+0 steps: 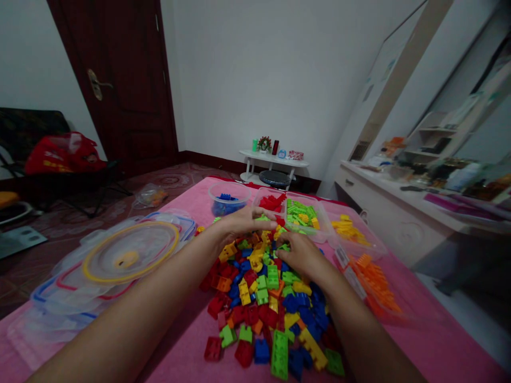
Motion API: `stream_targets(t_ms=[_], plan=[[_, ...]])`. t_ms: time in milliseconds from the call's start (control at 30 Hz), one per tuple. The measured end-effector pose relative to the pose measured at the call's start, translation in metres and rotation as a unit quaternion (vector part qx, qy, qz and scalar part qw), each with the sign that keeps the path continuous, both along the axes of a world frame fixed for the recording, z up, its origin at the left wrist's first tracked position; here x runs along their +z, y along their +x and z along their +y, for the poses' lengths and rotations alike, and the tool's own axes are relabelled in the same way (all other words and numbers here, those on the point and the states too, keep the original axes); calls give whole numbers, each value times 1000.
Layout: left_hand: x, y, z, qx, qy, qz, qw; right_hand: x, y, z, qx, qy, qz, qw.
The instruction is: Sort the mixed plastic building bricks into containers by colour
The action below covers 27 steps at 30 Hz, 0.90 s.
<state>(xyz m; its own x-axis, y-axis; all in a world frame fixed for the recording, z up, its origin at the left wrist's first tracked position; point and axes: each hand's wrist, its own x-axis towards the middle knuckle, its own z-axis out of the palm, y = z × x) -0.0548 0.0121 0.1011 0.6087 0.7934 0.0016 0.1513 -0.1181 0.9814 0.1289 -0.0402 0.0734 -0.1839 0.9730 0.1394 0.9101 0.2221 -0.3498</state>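
Observation:
A heap of plastic building bricks [262, 282] in red, blue, yellow, green and orange lies on the pink cloth. Over its far side reaches my left hand [247, 222], fingers stretched out to the right and apart; I make out nothing held in it, though bits of green show just behind the fingers. My right hand [297, 254] is low over the right of the heap, its thumb and fingers curled around a green building brick [284, 247] that shows between them. The fingertips of both hands are close together.
Behind the heap stand a round tub of blue bricks [227, 206] and clear boxes with red [273, 202], green [301, 214] and yellow bricks [348, 230]. An orange-brick box [375, 282] is at right. Stacked clear lids [131, 252] lie left. A cluttered white dresser [399, 199] stands beyond.

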Motion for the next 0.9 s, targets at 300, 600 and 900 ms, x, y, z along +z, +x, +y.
stream_targets(t_ms=[300, 600, 900], plan=[[16, 11, -47, -153, 350, 374, 845, 20, 29, 4, -8, 22, 64, 998], [10, 24, -59, -132, 386, 434, 803, 26, 26, -7, 26, -46, 14, 999], [2, 13, -19, -36, 112, 161, 980, 36, -4, -32, -5, -92, -161, 983]])
